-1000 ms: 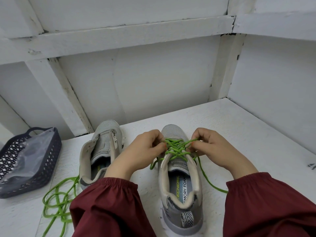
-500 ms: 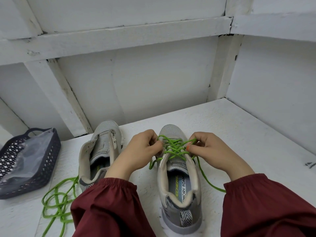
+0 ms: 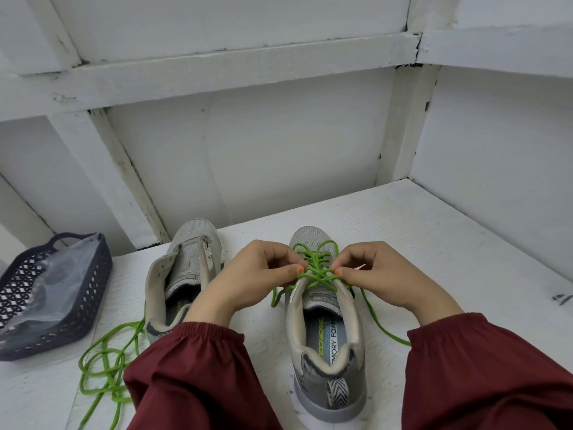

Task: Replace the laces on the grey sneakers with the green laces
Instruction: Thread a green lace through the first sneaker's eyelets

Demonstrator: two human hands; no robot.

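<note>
Work piece: grey sneaker [image 3: 325, 336], toe pointing away from the person, standing on the white bench [image 3: 449, 259] directly below both hands.
Lace in work: green lace [image 3: 316, 268], crossed through the eyelets over the tongue. One free tail hangs off each side of the shoe onto the bench, the right-side tail running toward the right sleeve.
Left hand: left hand [image 3: 257, 274] pinches the lace between thumb and forefinger at the left eyelet row, other fingers curled in.
Right hand: right hand [image 3: 381, 274] pinches the same lace at the right eyelet row, just opposite. The two thumbs nearly meet over the crossing.
Second sneaker: unlaced sneaker [image 3: 189, 262] stands just left of the first, tongue open, no lace seen in its eyelets.
Spare lace: loose green lace [image 3: 105, 367] lies in loops on the bench near that shoe's heel, partly hidden by the left sleeve.
Handling, lace: judged thin, round, limp and light; it can be pulled but not pushed. Best held close to the tip for threading and close to the eyelet for taking up slack.
Handling, shoe: judged light, with a soft mesh upper. It is likely to slide or tip under a pull unless steadied beside the eyelets.
Risk: uneven tails, or a crossing slackening once the pinch lets go.
Other items: dark perforated basket [image 3: 96, 290] at far left, holding a clear plastic bag [image 3: 52, 283].
</note>
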